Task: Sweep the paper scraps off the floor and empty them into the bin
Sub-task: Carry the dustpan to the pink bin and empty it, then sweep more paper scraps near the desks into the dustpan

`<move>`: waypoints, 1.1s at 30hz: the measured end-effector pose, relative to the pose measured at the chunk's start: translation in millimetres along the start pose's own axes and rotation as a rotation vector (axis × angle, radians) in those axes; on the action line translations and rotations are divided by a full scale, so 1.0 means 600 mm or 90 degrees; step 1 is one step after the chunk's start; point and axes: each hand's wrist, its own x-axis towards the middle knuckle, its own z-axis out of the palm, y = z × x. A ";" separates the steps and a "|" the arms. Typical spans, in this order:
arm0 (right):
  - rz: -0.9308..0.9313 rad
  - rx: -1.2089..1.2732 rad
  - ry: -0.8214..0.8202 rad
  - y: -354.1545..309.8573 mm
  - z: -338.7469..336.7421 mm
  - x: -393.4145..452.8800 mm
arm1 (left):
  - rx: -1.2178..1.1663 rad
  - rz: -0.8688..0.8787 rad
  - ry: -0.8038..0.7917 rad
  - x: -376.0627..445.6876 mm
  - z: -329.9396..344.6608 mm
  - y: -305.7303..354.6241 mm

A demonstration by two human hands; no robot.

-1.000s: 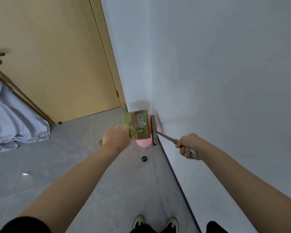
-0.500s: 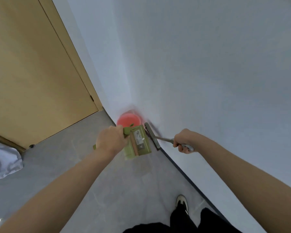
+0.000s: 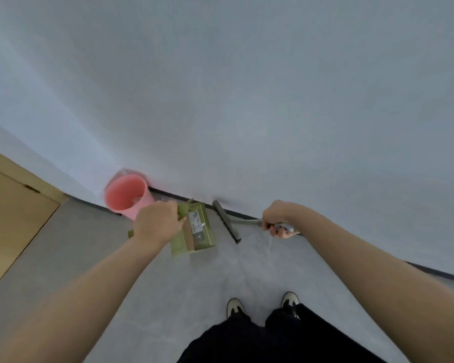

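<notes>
Gripping the handle of the olive-green plastic dustpan [image 3: 194, 231], your left hand [image 3: 157, 224] has its fingers curled fully round it. The pan carries a white printed label and a tan strip across its face. It hangs just beyond and to the right of that hand, its long axis running from the hand down toward your feet, broad end lowest.

Just beyond your left hand, slightly left of it, the round salmon-pink plastic bin [image 3: 127, 196] stands against the wall, its open mouth tipped toward you in this wide view. Something pale lies inside; whether it is paper scraps is too blurred to tell.

Your right hand [image 3: 278, 221] is closed in a fist round the grey handle of the small grey hand brush [image 3: 226, 221]. Its narrow bristle head sits to the left of that hand, between both hands, and runs from the skirting toward you.

Underfoot is a pale grey tiled floor [image 3: 147, 292]. A dark skirting strip [image 3: 430, 272] edges the plain white wall [image 3: 247, 100]. A tan wooden door [image 3: 13, 218] stands far left of your left hand. Your pale shoes [image 3: 235, 306] and black trousers [image 3: 273, 339] show below.
</notes>
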 end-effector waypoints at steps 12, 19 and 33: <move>0.165 0.226 0.002 0.400 -0.065 -0.039 | 0.066 0.297 -0.055 -0.021 0.009 0.314; 0.172 0.363 0.035 0.644 -0.097 -0.084 | 0.058 0.417 -0.089 -0.099 0.019 0.540; 0.233 0.536 0.200 1.005 -0.129 -0.145 | 0.058 0.600 -0.076 -0.190 0.031 0.870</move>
